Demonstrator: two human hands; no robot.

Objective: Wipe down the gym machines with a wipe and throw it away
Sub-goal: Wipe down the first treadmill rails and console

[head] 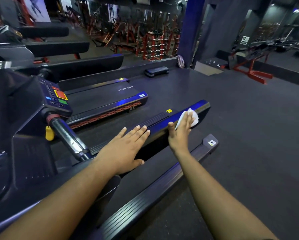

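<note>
Right hand (180,131) presses wipe (193,116) flat on treadmill rail (164,121); left hand (126,146) apparently rests open alongside.

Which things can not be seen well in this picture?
- Wipe: mostly covered by the right hand, head view.
- Yellow label on the side rail: too small to read.
- Treadmill belt print: partly cut off.
- Left hand palm: hidden, flat on the rail.

Bare floor (240,118) lies open right of the treadmill rail (162,118) and beyond its far end. To the left, a handlebar (67,135) and console (56,97) crowd the near side; a second treadmill (107,99) stands beyond.
</note>
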